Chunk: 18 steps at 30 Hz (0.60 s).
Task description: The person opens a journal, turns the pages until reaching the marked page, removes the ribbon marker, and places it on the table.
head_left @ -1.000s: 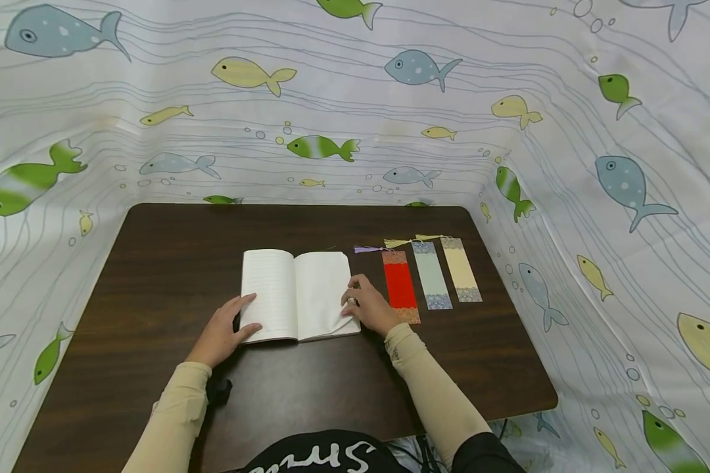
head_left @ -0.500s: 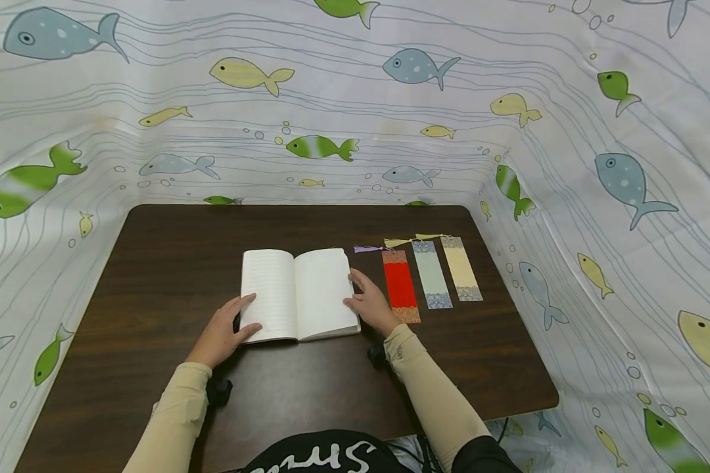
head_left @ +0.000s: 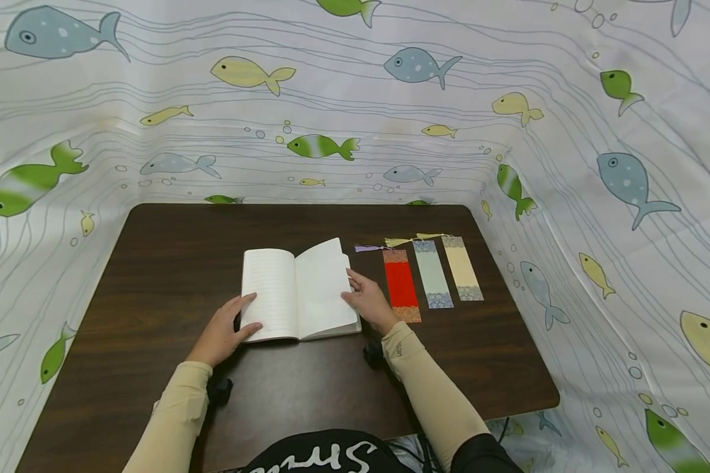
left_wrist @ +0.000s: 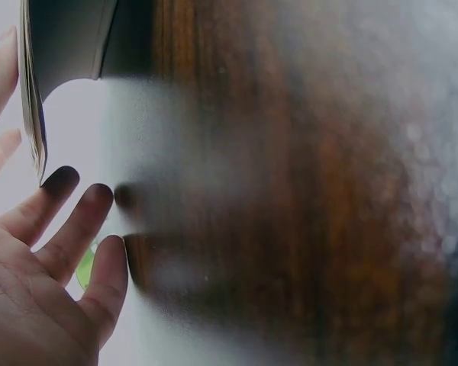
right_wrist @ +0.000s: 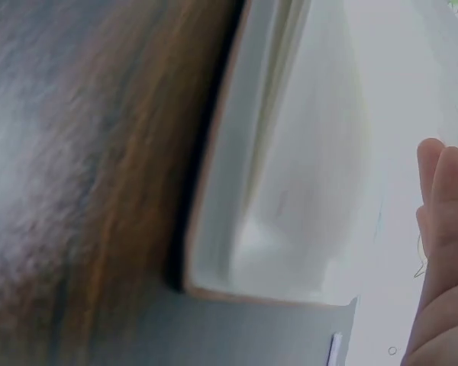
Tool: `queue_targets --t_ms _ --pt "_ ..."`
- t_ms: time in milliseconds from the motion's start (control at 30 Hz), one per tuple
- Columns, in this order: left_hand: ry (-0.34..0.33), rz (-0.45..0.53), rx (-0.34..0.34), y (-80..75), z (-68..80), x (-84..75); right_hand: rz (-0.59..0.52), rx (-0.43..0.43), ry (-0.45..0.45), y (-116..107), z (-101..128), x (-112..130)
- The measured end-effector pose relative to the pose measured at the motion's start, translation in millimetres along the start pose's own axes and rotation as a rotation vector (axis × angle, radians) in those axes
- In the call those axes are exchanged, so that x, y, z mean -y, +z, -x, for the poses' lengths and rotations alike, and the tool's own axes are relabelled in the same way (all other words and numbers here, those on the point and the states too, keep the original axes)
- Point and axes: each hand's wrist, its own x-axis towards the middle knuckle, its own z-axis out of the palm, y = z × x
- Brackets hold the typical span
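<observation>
The open white-paged notebook lies mid-table, spine running away from the person. The right hand, nearer the lifted right page, touches its outer edge with relaxed fingers; the left hand rests flat, holding down the left page's near corner.

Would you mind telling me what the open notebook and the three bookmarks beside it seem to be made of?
Notebook: matte white paper, faintly ruled; one page curls. Bookmarks: probably thin card or stiff paper, flat strips with patterned ends and thread-like tassels; finish unclear. Table: dark wood-grain surface, possibly laminate.
</observation>
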Motion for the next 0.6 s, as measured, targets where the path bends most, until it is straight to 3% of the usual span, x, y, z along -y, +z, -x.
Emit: queue_targets --t_ms 600 --pt "0.009 0.008 0.0 -1.7 1.2 -2.1 -0.04 0.096 -0.048 12.2 4.7 21.1"
